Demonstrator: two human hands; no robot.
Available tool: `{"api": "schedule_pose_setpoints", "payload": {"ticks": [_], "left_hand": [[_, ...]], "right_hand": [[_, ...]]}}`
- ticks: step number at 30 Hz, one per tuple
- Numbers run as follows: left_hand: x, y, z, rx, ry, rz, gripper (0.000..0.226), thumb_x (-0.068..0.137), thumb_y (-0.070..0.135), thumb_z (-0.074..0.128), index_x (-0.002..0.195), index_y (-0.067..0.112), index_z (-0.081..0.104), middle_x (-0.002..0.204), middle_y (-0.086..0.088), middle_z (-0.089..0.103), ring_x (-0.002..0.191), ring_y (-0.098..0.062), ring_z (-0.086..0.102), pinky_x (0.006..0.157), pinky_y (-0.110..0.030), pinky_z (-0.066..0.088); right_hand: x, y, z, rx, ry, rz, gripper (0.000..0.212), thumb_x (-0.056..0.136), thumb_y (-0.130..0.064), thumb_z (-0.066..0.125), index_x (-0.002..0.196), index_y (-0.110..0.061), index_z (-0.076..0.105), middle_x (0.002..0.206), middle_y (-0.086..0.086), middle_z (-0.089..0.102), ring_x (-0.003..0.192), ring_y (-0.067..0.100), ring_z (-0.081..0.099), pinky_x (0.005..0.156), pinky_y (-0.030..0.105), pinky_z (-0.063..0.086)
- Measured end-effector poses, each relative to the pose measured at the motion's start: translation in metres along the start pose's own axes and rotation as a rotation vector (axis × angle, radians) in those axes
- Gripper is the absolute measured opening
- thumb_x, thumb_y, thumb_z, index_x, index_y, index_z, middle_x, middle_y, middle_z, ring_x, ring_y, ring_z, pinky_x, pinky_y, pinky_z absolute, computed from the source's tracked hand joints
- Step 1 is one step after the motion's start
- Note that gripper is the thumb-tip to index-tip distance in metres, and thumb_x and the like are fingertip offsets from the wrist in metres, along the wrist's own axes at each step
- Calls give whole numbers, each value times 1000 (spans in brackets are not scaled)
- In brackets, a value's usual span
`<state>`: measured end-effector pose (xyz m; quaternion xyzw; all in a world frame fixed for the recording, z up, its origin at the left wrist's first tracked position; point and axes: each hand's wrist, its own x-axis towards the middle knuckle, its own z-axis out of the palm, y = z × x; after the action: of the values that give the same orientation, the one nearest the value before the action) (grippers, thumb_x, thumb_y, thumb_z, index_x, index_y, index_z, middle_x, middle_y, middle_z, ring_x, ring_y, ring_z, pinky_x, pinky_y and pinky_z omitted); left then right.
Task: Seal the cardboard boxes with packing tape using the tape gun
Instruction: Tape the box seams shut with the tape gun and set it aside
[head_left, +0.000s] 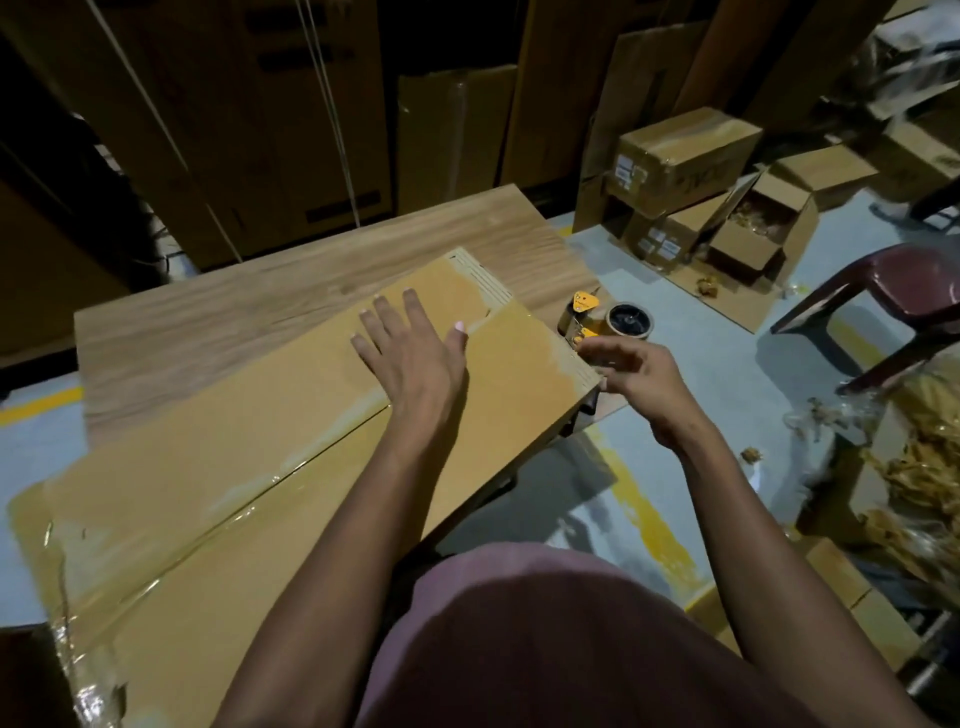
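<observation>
A long flat cardboard box (249, 467) lies diagonally across the wooden table (218, 312). Shiny clear tape runs along its centre seam and over its near-left end. My left hand (410, 353) rests flat on the box top near the far end, fingers spread and straight. The orange tape gun (584, 312) with its brown tape roll (629, 321) sits against the box's far-right end. My right hand (636, 382) is at that corner, its fingers curled around the gun's dark handle, which is mostly hidden beneath the hand.
Stacked cardboard boxes (680, 156) and an open box of packing filler (758, 228) stand on the floor at the back right. A maroon plastic chair (893, 301) is to the right. Loose filler and wrap (914, 467) lie at the right edge. Tall cartons line the back wall.
</observation>
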<state>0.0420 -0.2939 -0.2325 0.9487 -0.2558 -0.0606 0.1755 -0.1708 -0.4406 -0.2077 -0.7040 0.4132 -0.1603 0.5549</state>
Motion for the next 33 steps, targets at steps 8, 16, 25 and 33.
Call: {"api": "schedule_pose_setpoints", "payload": {"ticks": [8,16,25,33], "left_hand": [[-32,24,29,84,-81,164,88,95,77,11,163,22,7,166,-26,-7,153,-44,-14,121,-62,-9],[-21,37,34,134,-104,159,94,89,84,7,163,26,-1,165,-25,-14,151,-45,-21,120,-62,-12],[5,38,34,169,-141,256,94,87,87,10,163,32,-1,167,-18,-15,151,-44,-21,120,-63,-12],[52,31,30,141,-219,390,94,87,87,13,162,32,-2,166,-16,-19,149,-43,-26,117,-67,-14]], "right_hand": [[46,67,16,77,253,391,14,99,-27,63,99,-20,75,96,-8,63,94,23,66,82,39,57],[91,108,29,-244,228,494,55,86,-31,68,129,-3,49,134,23,53,114,42,58,91,49,53],[116,103,26,436,215,663,27,96,-9,67,119,0,57,93,14,68,69,25,66,45,28,55],[110,68,20,638,205,630,15,86,3,48,80,-10,44,58,11,50,40,21,46,43,26,41]]}}
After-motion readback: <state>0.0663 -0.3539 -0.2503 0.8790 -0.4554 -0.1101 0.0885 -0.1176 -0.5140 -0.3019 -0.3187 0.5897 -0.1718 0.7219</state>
